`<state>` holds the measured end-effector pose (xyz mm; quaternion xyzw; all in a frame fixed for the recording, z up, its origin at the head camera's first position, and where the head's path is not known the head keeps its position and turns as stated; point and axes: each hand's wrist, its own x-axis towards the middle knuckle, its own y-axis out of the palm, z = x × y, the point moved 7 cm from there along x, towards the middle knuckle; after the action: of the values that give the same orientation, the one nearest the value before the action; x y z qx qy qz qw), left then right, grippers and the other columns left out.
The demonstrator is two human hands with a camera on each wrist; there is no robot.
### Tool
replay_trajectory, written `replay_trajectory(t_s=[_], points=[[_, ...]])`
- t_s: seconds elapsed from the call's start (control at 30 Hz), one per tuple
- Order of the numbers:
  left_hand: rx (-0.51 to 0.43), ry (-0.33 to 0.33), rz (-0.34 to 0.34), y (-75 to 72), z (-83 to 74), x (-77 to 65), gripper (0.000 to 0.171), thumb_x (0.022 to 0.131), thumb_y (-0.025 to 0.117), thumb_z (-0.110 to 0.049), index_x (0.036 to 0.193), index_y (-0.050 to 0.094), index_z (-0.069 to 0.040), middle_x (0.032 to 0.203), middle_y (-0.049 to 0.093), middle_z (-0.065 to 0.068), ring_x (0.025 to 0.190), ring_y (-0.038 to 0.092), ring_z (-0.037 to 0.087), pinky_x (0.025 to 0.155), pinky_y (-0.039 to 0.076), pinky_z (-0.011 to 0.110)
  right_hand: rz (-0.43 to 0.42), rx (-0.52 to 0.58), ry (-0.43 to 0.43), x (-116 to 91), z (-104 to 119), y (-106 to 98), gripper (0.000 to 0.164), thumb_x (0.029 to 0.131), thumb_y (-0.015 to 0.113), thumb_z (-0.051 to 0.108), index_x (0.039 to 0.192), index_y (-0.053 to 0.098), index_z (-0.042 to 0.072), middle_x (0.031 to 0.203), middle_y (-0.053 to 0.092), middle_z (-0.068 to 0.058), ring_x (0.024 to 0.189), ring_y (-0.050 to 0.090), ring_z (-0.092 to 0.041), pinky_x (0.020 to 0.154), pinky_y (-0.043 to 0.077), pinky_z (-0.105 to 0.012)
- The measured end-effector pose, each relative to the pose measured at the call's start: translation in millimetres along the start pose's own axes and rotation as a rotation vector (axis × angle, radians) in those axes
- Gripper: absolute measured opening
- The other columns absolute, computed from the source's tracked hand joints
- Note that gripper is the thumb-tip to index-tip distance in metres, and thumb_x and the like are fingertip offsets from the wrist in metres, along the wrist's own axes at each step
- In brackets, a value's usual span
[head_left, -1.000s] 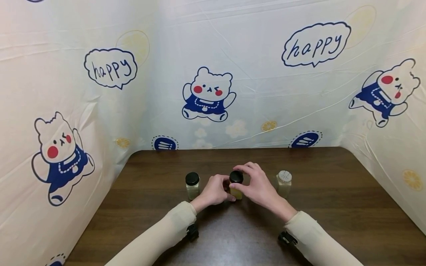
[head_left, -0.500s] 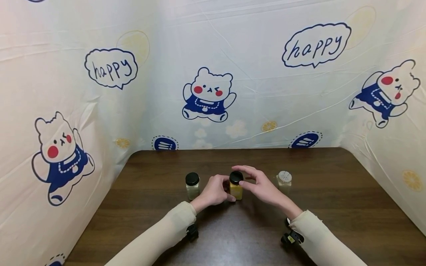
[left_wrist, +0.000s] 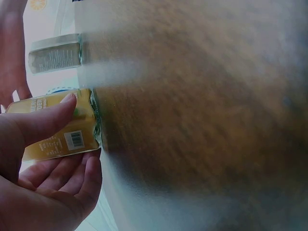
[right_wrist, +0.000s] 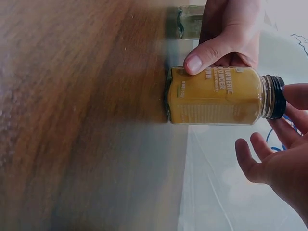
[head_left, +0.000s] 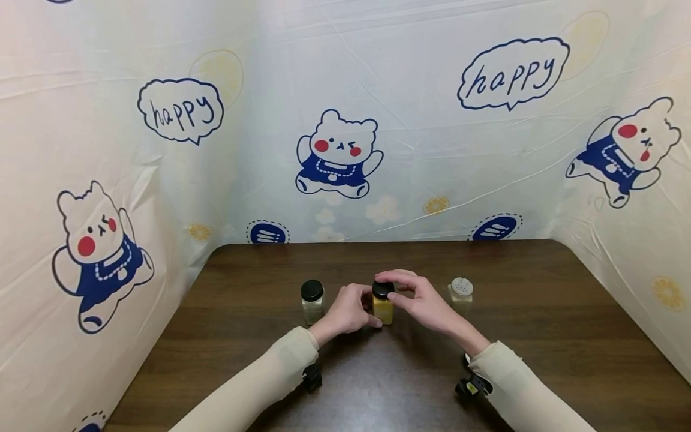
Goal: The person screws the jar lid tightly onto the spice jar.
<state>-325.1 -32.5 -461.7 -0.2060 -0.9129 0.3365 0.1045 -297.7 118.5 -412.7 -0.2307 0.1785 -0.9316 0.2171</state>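
Observation:
A square glass jar of yellow turmeric powder [right_wrist: 216,103] stands upright on the table between both hands, its name printed on the glass. My left hand [head_left: 348,309] grips its body from the left, the thumb across the front and the fingers behind, as the left wrist view shows. On top sits a black screw lid [head_left: 383,290]. My right hand [head_left: 423,301] pinches this lid, thumb at the near side and index finger over the far side. Its other fingers are loosely bent and off the glass in the right wrist view.
Left of the left hand stands another jar with a black lid [head_left: 312,291]. Beyond the right hand is a jar with a pale perforated top [head_left: 461,286]. The brown wooden table [head_left: 378,384] ends at a printed cloth backdrop [head_left: 421,156].
My right hand has shifted right and slightly nearer from its first hold, its fingers lifting from the lid and then settling back on it. The left hand and the jar have stayed put.

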Motion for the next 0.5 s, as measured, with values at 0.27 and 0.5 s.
replay_trajectory(t_s=[0.27,0.5], points=[[0.005,0.004,0.001,-0.4,0.2,0.0,0.039,0.074,0.098,-0.008,0.107,0.077,-0.011,0.087,0.073,-0.007,0.078,0.066,0.008,0.074,0.055,0.032,-0.080,-0.159,0.007,-2.2,2.1,-1.9,0.035,0.099,0.074,0.007,0.133,0.072,0.011,0.138,0.065,-0.004,0.130,0.053,-0.029,0.099,0.047,-0.062],[-0.001,0.012,0.004,-0.4,-0.4,-0.2,0.038,0.075,0.097,-0.008,0.107,0.077,-0.012,0.087,0.072,-0.008,0.077,0.066,0.009,0.073,0.055,0.032,-0.168,-0.313,0.005,-0.6,7.9,-2.5,0.036,0.091,0.086,0.016,0.125,0.076,0.013,0.121,0.069,0.002,0.119,0.056,-0.025,0.095,0.051,-0.054]])
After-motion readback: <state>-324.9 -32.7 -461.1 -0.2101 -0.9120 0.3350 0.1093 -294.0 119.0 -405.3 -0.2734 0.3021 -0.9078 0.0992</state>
